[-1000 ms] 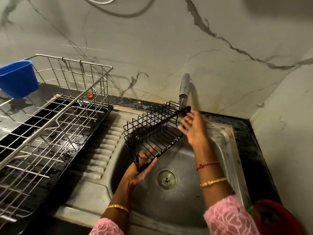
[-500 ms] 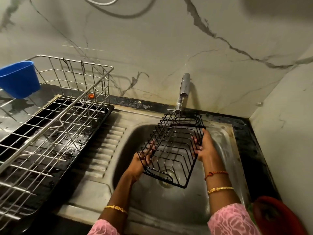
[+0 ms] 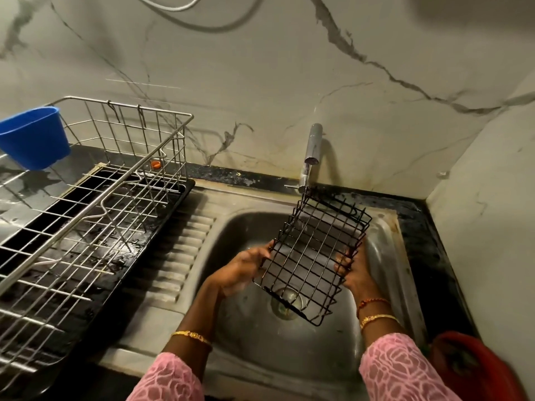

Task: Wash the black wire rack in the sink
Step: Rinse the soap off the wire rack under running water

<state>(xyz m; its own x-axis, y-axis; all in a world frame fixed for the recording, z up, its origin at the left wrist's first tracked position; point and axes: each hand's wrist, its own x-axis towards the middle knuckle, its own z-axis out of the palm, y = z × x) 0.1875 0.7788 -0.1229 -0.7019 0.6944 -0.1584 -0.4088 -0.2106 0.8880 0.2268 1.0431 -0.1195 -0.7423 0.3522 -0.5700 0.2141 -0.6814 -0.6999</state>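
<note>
Black wire rack (image 3: 314,256) is gripped between left hand (image 3: 243,269) and right hand (image 3: 351,270), fingers curled on opposite edges, over the steel sink (image 3: 246,319); wet wires could slip loose.

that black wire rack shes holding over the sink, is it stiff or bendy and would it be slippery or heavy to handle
Probably stiff: the black wire rack keeps its straight grid shape while held only at its two long sides by the left hand and right hand. Likely light for its size, being mostly open gaps between thin wires. Possibly slick if wet; it sits below the tap, though the wires offer finger holds.
</note>
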